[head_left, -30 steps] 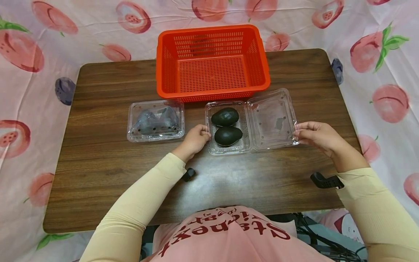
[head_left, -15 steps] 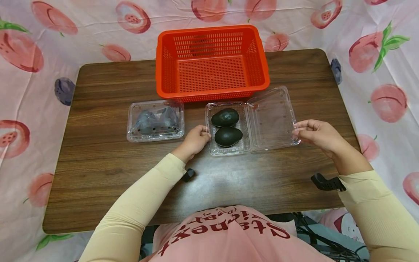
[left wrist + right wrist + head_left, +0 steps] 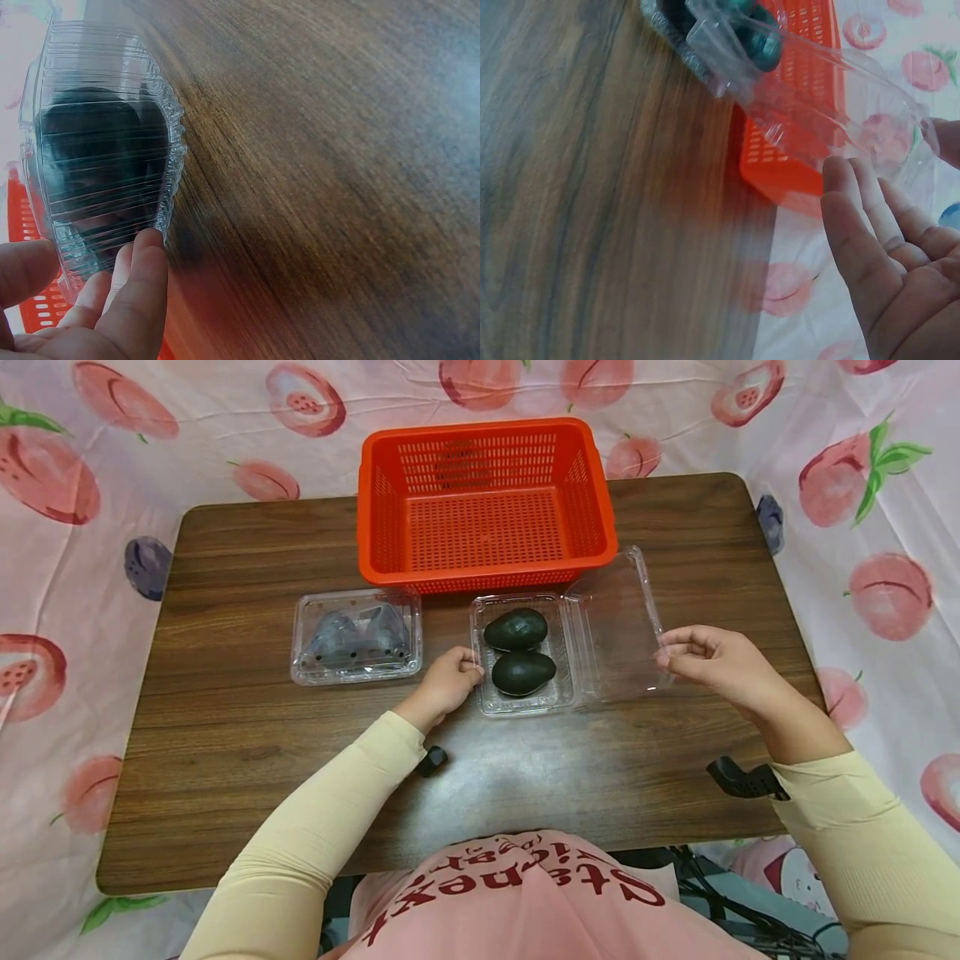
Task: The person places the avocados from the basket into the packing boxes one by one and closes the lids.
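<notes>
Two dark green avocados (image 3: 516, 628) lie one behind the other in the base of a clear plastic clamshell box (image 3: 558, 695). Its hinged lid (image 3: 618, 627) is tilted up on the right side. My right hand (image 3: 716, 664) pinches the lid's outer edge between thumb and fingers. At the box's left wall, my left hand (image 3: 448, 681) grips the rim; in the left wrist view the thumb (image 3: 26, 270) is on the top edge and the fingers (image 3: 139, 292) lie along the side.
A second clear clamshell box (image 3: 356, 672), closed, with bluish clear film-like contents, stands left of my left hand. Behind both boxes is a red plastic basket (image 3: 487, 575). Everything stands on a brown wooden table (image 3: 247, 777), against a peach-patterned cloth (image 3: 202, 435).
My right hand has raised the lid's outer edge and brought it leftward, so the lid stands more steeply. The left hand, the avocados and the basket have stayed in place.
</notes>
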The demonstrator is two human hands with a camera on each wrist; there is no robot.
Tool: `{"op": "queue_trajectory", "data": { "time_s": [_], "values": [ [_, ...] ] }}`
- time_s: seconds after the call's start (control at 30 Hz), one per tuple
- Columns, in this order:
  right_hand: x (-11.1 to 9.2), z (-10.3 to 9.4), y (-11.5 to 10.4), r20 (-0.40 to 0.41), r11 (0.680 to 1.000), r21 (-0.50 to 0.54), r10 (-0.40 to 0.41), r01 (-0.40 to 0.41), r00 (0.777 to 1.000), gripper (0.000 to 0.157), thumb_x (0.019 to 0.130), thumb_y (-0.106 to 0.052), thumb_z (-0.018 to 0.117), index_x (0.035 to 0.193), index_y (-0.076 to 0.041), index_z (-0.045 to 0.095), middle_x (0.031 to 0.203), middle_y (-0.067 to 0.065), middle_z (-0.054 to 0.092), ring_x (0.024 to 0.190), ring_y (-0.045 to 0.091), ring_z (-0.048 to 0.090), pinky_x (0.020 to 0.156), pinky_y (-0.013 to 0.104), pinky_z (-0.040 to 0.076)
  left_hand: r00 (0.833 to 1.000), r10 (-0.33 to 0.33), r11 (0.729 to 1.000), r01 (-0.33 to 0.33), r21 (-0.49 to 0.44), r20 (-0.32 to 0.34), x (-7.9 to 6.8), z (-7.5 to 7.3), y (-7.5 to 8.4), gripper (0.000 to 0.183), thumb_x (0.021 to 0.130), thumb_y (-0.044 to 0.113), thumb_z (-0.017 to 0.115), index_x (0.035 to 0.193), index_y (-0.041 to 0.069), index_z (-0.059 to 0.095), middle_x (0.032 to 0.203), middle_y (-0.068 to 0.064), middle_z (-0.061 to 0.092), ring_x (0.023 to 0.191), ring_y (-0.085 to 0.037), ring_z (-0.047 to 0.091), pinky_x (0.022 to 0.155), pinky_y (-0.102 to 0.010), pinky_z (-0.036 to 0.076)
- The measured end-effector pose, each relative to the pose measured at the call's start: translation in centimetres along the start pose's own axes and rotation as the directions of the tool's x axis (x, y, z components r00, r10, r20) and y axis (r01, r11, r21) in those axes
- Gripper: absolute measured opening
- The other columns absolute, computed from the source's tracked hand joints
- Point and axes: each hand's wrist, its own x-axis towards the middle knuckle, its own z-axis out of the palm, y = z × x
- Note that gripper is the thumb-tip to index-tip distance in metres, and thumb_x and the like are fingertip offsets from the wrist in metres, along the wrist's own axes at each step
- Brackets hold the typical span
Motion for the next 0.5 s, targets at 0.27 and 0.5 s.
{"op": "queue_trajectory", "data": {
  "time_s": [0.27, 0.5],
  "values": [
    [-0.2, 1.2, -2.1, 0.004, 0.989, -0.144, -0.014, 0.015, 1.0, 0.043, 0.093, -0.021, 0.061, 0.128, 0.003, 0.054, 0.114, 0.018, 0.066, 0.087, -0.006, 0.061, 0.074, 0.014, 0.049, 1.0, 0.004, 1.0, -0.004, 0.001, -0.006, 0.0, 0.1, -0.1, 0.025, 0.093, 0.0, 0.053, 0.116, -0.008, 0.052, 0.105, -0.02, 0.063, 0.084, -0.017, 0.053, 0.07, -0.02, 0.04],
    [0.1, 1.9, -3.5, -0.001, 0.977, -0.212, -0.008, 0.008, 1.0, 0.048, 0.092, -0.027, 0.064, 0.131, 0.0, 0.054, 0.118, 0.023, 0.064, 0.105, 0.022, 0.062, 0.074, 0.016, 0.048, 1.0, 0.006, 1.0, -0.006, -0.012, 0.0, -0.1, 0.2, -0.2, 0.024, 0.093, 0.001, 0.053, 0.115, -0.008, 0.052, 0.105, -0.02, 0.063, 0.085, -0.015, 0.053, 0.07, -0.02, 0.04]
  ]
}}
